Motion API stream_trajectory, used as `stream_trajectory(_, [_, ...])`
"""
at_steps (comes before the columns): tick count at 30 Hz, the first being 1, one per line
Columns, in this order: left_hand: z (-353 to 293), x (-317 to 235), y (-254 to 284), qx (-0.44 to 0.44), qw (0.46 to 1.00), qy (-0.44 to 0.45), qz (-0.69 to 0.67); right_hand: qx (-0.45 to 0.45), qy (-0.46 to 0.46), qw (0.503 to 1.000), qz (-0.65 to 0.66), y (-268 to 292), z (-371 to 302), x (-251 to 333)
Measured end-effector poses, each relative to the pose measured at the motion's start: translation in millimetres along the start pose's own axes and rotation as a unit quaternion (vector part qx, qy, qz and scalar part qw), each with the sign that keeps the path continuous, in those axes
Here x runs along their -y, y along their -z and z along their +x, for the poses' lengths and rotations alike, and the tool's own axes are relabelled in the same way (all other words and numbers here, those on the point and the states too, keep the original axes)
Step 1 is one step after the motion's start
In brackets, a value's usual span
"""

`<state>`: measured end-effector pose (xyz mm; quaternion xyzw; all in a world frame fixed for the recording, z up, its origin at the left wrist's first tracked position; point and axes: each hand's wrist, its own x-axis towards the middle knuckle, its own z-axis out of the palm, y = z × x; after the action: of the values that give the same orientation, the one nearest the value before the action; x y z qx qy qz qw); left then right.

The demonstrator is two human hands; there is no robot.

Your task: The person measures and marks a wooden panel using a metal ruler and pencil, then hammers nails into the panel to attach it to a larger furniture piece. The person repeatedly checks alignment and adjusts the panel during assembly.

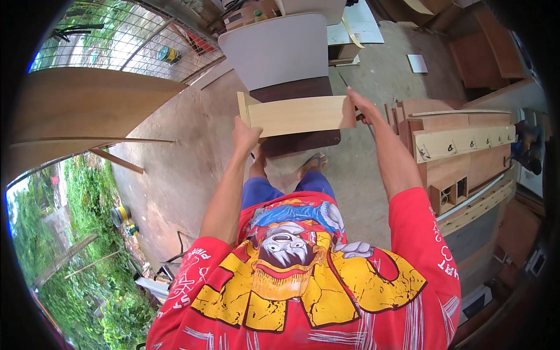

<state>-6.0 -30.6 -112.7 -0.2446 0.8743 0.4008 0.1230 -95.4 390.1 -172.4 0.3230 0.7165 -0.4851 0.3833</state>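
A pale wooden board (300,115) is held up crosswise in front of me, with a short upright end piece (242,109) joined at its left end. My left hand (245,136) is closed around the lower left corner, where the end piece meets the board. At the other end, my right hand (365,107) grips the board's right edge, its fingers partly hidden behind it. Something small and dark shows by those fingers, too small to name. Below and beyond the board lies a dark brown panel (303,143), partly covered by it.
Beyond the brown panel stands a large white panel (277,52). Stacked wooden boards (461,137) and a small open wooden box (448,193) are on the right. A wide brown sheet (93,111) juts in from the left, above a wooden strip (116,160). A person (528,149) is at the far right.
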Motion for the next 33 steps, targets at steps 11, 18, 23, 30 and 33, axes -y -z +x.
stream_trajectory(11, [29.0, 4.5, 14.2, 0.158, 0.983, -0.041, -0.083, 0.08, -0.098, 0.992, 0.004, 7.1, -20.9, 2.1])
stream_trajectory(18, [18.1, 9.3, 24.9, 0.185, 0.978, -0.048, -0.083, 0.067, -0.131, 0.986, 0.084, -8.0, -31.2, -48.2])
stream_trajectory(23, [3.7, -56.4, 67.1, 0.258, 0.961, -0.096, 0.024, 0.052, -0.117, 0.948, 0.291, -51.8, -134.2, -134.3])
stream_trajectory(30, [53.5, -155.2, 51.1, 0.391, 0.876, -0.143, 0.243, 0.025, -0.143, 0.847, 0.511, -143.4, -205.4, -182.0])
stream_trajectory(33, [82.4, -160.1, 29.6, 0.442, 0.843, -0.201, 0.233, 0.004, -0.119, 0.826, 0.552, -176.5, -212.0, -184.8])
